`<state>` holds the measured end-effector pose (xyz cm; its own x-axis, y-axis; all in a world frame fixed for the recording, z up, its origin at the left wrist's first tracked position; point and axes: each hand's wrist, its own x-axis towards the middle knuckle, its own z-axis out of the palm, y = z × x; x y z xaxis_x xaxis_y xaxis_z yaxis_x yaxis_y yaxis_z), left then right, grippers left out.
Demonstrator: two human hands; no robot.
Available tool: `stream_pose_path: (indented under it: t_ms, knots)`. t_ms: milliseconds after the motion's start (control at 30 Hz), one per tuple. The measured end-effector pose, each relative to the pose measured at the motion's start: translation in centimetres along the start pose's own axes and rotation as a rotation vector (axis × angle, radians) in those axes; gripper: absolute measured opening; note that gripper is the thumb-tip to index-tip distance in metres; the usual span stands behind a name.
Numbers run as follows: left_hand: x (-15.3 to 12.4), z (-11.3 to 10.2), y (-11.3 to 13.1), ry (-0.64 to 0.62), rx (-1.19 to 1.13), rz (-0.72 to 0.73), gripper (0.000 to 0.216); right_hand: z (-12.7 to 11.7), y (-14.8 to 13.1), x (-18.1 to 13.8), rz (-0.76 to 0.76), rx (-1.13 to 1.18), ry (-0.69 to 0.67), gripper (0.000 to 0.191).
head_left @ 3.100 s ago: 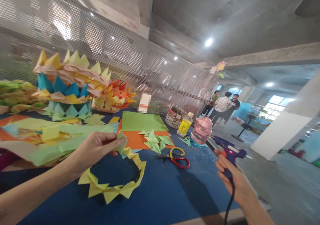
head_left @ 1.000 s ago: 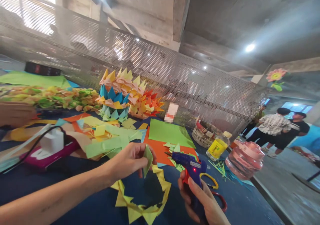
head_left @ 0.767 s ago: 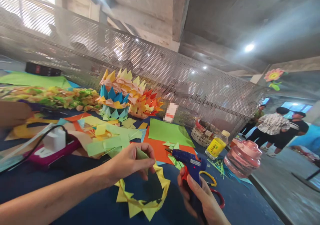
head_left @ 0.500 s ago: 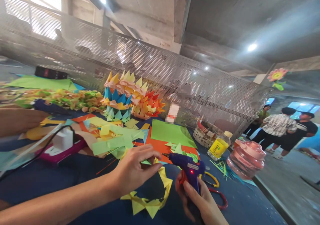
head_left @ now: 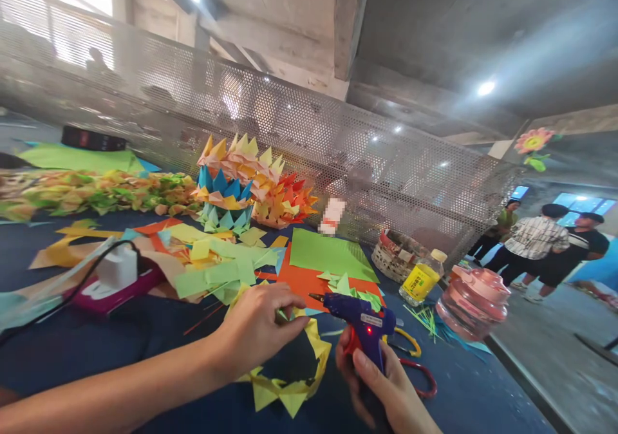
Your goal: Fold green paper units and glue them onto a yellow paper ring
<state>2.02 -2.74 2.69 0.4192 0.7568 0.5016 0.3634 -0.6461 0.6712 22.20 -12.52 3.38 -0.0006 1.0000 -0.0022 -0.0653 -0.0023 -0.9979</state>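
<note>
My right hand grips a blue hot glue gun with a lit red light. Its nozzle points left, close to the fingertips of my left hand. The fingers of my left hand are curled in toward the thumb, and whatever they pinch is mostly hidden. Below and behind that hand, a curved chain of folded yellow paper points lies on the dark blue table. Scissors with red and yellow handles lie just right of the glue gun, partly covered by my right hand.
Paper strips, a green sheet and folded paper crowns are ahead. A magenta power strip with a cable sits left. A basket, yellow-labelled bottle and pink jug stand right. People stand beyond.
Another person's hand and a dark object at the left have gone out of view. My hands and the glue gun stay almost in place, as the view shifts slightly.
</note>
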Motion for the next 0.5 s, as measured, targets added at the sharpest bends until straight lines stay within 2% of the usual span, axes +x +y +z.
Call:
stream_pose_path:
  t_ms: [100,233,367,500]
  knots:
    - [0.3,-0.3,0.2,-0.052,-0.02,-0.079,0.019,0.2,-0.2,-0.1,-0.029,0.031,-0.009,0.045]
    - [0.5,-0.3,0.0,-0.087,-0.013,-0.087,0.019,-0.3,-0.6,-0.1,-0.089,0.025,0.026,0.04]
    - [0.2,0.2,0.4,-0.167,0.041,-0.009,0.018,-1.7,-1.5,0.8,-0.227,0.021,0.177,0.036]
    - [0.4,1.1,3.0,-0.321,0.183,0.117,0.015,-3.7,-2.2,2.1,-0.305,0.069,0.28,0.039]
